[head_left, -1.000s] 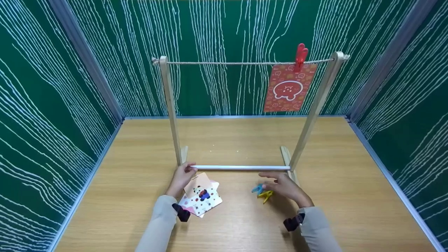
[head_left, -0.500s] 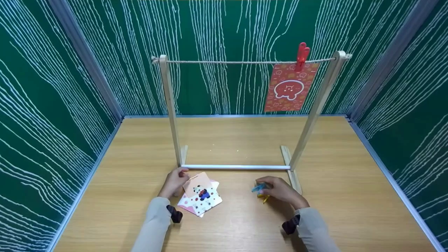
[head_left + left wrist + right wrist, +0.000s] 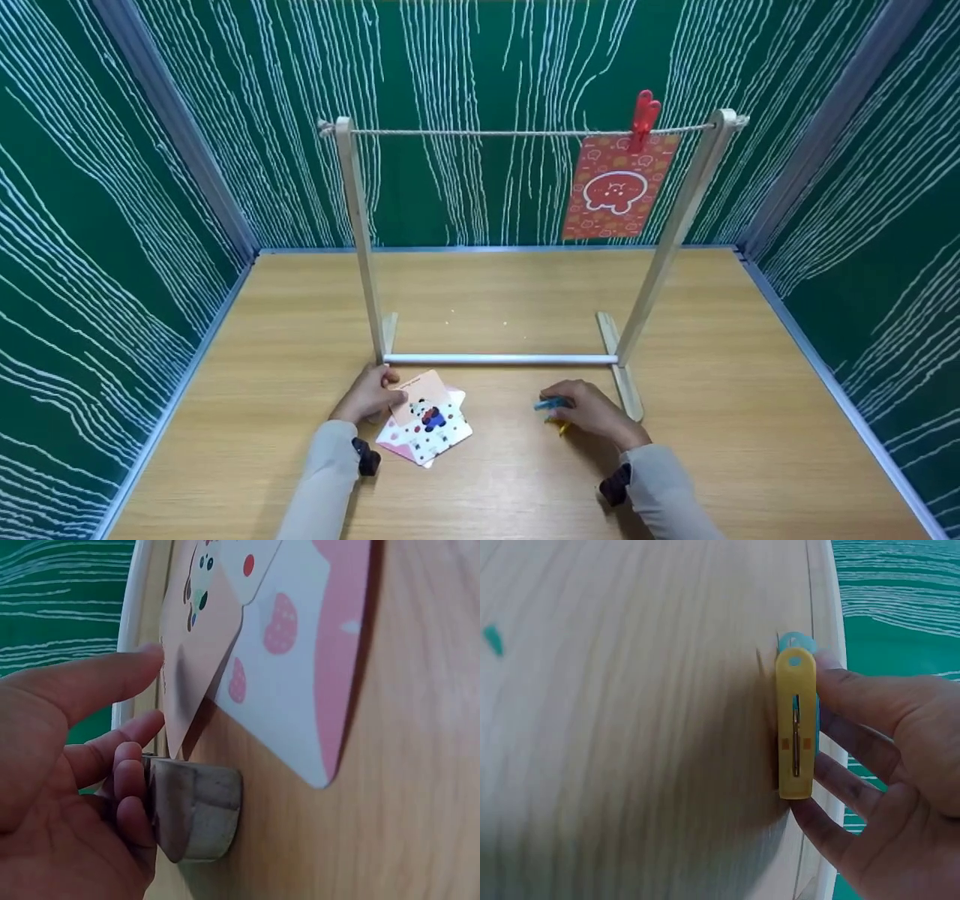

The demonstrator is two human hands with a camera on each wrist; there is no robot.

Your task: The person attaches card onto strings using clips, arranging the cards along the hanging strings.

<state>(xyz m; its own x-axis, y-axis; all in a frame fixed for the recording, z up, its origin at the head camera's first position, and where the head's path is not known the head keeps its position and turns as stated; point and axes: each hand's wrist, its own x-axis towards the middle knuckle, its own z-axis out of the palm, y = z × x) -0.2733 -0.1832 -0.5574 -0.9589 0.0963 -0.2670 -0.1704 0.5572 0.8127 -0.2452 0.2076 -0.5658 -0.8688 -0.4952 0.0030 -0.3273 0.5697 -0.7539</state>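
Note:
My left hand [image 3: 366, 395] is beside a small stack of cards on the table. Its thumb and index fingertips are right at the edge of the top peach card [image 3: 421, 388], which has a panda picture. Beneath lies a white card [image 3: 450, 437] with pink strawberries and a pink border, clearer in the left wrist view. On the other side my right hand [image 3: 594, 412] pinches a blue clothespin [image 3: 550, 403] between thumb and fingers. Close by is a yellow clothespin [image 3: 796, 727], which covers most of the blue one in the right wrist view.
A wooden frame [image 3: 358, 225] with a white bottom rod [image 3: 495, 360] stands behind both hands. From its rope [image 3: 465, 133] hangs a red bear card [image 3: 611, 214], held by a red clothespin [image 3: 643, 120]. Green walls enclose the table [image 3: 300, 322].
My left hand has come off the white rod and moved down-left to the cards. My right hand has closed round the blue clothespin, which has turned slightly.

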